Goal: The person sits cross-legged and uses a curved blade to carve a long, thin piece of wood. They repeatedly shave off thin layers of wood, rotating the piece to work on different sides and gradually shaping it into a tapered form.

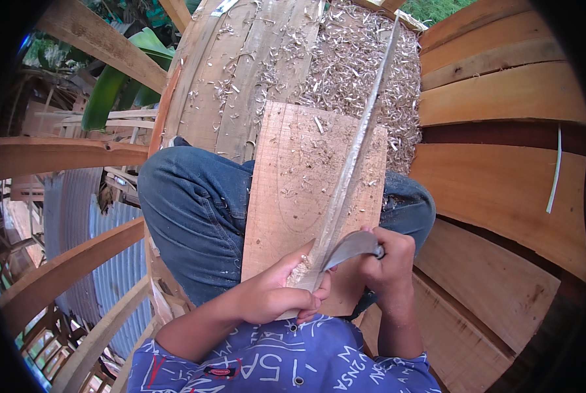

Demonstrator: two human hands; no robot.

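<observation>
A long, pale wooden strip (353, 157), perhaps split bamboo, slants from my waist up to the far right of the platform. Near its lower end my left hand (273, 293) is wrapped round it. My right hand (391, 262) grips a curved knife (351, 247), its handle mostly hidden in the fist. The grey blade lies against the strip just above my left hand, where the wood looks rough and freshly cut. Beneath both lies a flat wooden board (290, 190) across my legs, sprinkled with small shavings.
Curled shavings (365, 59) lie thick on the plank floor (240, 85) ahead. A plank wall (496, 190) stands close on the right. Open wooden rails (70, 152) run along the left, with corrugated metal sheets (119, 262) and green leaves (106, 95) beyond.
</observation>
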